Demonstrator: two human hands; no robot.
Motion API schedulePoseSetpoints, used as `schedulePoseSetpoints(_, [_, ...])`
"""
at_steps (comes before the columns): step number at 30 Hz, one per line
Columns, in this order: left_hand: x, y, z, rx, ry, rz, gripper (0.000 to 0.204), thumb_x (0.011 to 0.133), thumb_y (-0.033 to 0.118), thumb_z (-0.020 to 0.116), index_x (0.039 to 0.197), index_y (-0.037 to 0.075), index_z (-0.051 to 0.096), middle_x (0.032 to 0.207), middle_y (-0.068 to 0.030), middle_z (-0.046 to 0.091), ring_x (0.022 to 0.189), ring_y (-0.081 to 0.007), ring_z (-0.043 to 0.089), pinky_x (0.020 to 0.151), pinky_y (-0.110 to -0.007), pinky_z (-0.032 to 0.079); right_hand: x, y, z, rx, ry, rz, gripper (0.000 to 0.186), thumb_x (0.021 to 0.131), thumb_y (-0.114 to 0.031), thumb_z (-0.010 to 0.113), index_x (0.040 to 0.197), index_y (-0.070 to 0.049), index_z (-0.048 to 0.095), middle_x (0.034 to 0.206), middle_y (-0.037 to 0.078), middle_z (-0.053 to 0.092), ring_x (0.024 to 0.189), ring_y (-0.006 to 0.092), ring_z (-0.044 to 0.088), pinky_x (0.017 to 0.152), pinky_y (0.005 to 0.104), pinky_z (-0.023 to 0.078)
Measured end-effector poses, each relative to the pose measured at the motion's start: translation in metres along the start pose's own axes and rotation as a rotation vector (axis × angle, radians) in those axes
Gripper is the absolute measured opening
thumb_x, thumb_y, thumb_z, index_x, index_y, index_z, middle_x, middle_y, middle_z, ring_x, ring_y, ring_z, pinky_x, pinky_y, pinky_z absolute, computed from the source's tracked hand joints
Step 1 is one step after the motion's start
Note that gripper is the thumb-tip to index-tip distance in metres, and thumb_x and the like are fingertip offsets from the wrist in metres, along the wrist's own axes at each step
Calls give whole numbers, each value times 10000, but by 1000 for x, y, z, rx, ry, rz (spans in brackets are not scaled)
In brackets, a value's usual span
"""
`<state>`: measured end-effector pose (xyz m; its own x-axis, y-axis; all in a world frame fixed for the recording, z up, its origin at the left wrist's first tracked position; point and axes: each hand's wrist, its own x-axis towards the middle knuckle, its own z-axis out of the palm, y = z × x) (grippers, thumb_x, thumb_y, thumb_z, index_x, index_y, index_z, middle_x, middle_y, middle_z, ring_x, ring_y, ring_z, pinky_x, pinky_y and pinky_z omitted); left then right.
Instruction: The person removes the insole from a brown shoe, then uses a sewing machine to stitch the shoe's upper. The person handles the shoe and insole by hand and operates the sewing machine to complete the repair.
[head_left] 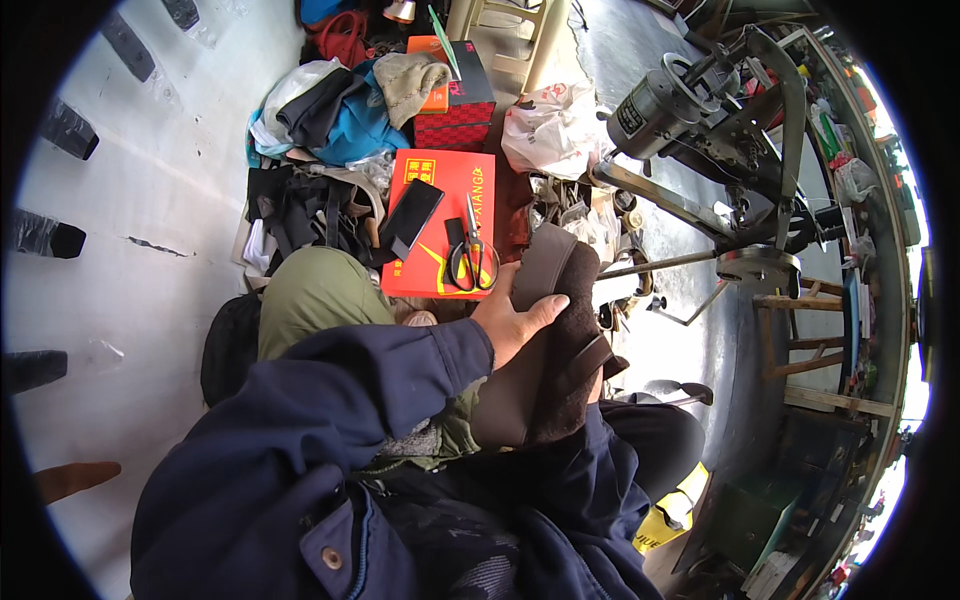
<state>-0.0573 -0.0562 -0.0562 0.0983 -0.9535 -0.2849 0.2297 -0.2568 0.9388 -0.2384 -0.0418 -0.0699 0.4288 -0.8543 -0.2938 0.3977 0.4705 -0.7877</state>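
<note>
A brown piece is held up over my lap. One side is smooth and leather-like with a wavy upper edge; the other is dark and fuzzy, crossed by a narrow strap. It may be footwear, but I cannot tell. My left hand grips its left edge, thumb pressed on the front and the other fingers mostly behind. Only a sliver of my right hand shows at the right side beside the strap; the piece hides its fingers.
Beyond my knee, a red box bears black-handled scissors and a dark phone. Piled cloth lies behind. A metal hand-cranked machine stands at right, its arm reaching near the piece. A wooden stool is farther right.
</note>
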Motion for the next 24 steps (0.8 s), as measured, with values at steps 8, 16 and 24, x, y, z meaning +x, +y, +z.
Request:
schedulePoseSetpoints(8, [-7, 9, 4, -37, -17, 13, 892, 906, 495, 790, 1457, -51, 349, 1321, -158, 595, 1202, -206, 575, 1048, -336, 457, 2, -2, -9, -137, 33, -11, 393, 1104, -167, 465, 1469, -22, 444, 1375, 149, 575, 1235, 251, 597, 1012, 371, 537])
schedulePoseSetpoints(16, [-6, 8, -1, -100, -50, -2, 858, 911, 484, 788, 1437, -43, 362, 1322, -141, 586, 1201, -186, 563, 1048, -326, 449, 2, -28, -7, -561, -50, -25, 417, 1047, -111, 560, 1437, 6, 473, 1332, 149, 607, 1183, 254, 623, 981, 364, 540])
schedulePoseSetpoints(24, [-5, 1, -3, -29, -43, -30, 1093, 865, 611, 778, 1503, -114, 266, 1401, -204, 538, 1300, -235, 515, 1108, -337, 403, 1, -32, -3, -875, -54, -160, 385, 1021, -180, 596, 1349, 16, 556, 1232, 149, 653, 1088, 272, 650, 921, 386, 542])
